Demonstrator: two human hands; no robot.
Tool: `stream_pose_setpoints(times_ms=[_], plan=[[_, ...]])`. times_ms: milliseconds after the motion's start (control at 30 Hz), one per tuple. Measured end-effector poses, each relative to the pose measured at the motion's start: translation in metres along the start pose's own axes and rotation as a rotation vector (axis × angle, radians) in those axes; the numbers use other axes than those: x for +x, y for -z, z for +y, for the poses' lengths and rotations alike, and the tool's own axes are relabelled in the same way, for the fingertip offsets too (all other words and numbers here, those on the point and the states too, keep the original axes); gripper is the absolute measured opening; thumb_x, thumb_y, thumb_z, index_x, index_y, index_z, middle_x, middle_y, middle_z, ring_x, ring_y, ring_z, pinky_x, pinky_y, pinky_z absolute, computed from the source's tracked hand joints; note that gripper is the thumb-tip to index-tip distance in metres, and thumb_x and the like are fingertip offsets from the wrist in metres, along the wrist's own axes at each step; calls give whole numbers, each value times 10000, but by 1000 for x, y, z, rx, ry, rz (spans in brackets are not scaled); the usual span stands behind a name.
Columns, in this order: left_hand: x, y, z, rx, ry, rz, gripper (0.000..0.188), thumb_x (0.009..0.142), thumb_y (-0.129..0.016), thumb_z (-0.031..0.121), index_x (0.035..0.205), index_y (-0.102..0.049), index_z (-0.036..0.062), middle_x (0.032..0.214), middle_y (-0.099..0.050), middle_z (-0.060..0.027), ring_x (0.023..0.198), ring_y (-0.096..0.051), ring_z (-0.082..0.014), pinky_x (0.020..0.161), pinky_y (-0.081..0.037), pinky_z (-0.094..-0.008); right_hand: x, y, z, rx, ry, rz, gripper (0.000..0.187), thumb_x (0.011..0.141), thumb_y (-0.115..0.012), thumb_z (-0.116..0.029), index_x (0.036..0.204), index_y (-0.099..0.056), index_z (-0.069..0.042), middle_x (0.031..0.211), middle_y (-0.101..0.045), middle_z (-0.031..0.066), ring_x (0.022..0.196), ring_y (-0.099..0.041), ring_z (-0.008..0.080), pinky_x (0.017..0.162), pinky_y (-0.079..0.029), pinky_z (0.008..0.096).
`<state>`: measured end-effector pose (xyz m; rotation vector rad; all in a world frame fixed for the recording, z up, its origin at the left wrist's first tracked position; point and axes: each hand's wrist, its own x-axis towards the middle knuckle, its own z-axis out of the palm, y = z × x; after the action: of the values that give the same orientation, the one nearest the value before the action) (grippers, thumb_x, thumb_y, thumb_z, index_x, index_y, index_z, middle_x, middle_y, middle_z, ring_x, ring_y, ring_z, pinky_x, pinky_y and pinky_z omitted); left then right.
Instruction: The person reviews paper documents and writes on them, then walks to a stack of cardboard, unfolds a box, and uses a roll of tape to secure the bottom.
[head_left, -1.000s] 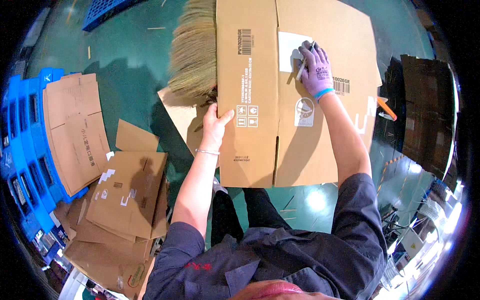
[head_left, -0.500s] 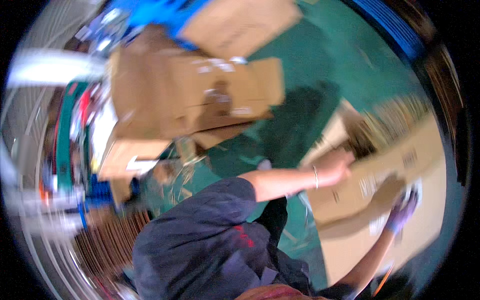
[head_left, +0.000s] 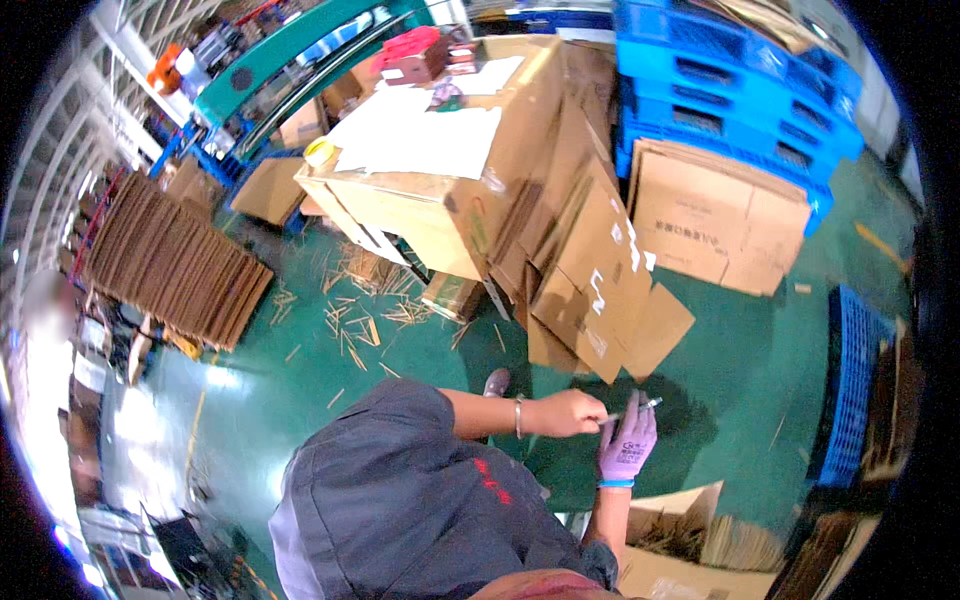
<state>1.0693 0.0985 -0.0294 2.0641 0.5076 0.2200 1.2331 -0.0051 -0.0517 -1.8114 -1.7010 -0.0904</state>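
Observation:
My left hand (head_left: 568, 412), bare with a bracelet at the wrist, is closed at the left end of a slim pen-like thing (head_left: 652, 404). My right hand (head_left: 628, 448), in a light purple glove with a blue cuff, holds the same thing across its fingers. Its silvery end sticks out to the right of the glove; its exact kind is too small to tell. Both hands are close together in front of my body, above the green floor (head_left: 740, 370).
Flattened cartons (head_left: 585, 270) lean against a large box table (head_left: 400, 190) with papers on it. Blue pallets (head_left: 730, 95) stand at the back right, a cardboard stack (head_left: 175, 255) at left. An open carton (head_left: 690, 505) holding cardboard strips is near my right arm. Scraps (head_left: 355, 320) litter the floor.
My view has swung left, away from the large carton at the right. My right hand has left that carton's surface and come together with my left hand.

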Motion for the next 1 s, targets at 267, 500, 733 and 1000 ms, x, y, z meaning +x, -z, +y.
stream_pose_setpoints(times_ms=[267,500,733,1000], plan=[[-82,410,-64,398,493,908,457,904,-647,294,1315,-624,94,869,-701,-159,790,-692,-271,738,-546,-390,114,-91,-66,118,218,-115,622,885,-635,-152,1434,-420,44,1344,-566,250,1176,-572,415,994,-450,496],[-102,686,-227,894,505,1127,302,890,-646,287,1128,-698,110,986,-715,-153,958,-671,-357,838,-533,-443,188,-163,-129,170,74,-566,703,873,-669,-203,1471,-383,32,1379,-540,255,1176,-562,430,999,-449,518],[-222,708,-198,1216,717,915,442,824,-730,419,1090,-693,68,1099,-692,-155,1039,-645,-341,881,-510,-461,239,-173,-129,79,-17,-456,706,866,-624,-155,1503,-367,7,1397,-535,230,1224,-515,422,1052,-394,495],[-369,671,-213,877,615,932,459,817,-700,143,1265,-639,65,1184,-682,-178,1117,-626,-375,979,-491,-442,302,-175,-157,13,133,-339,559,949,-597,-112,1466,-415,0,1432,-522,207,1232,-535,400,1030,-420,486]])
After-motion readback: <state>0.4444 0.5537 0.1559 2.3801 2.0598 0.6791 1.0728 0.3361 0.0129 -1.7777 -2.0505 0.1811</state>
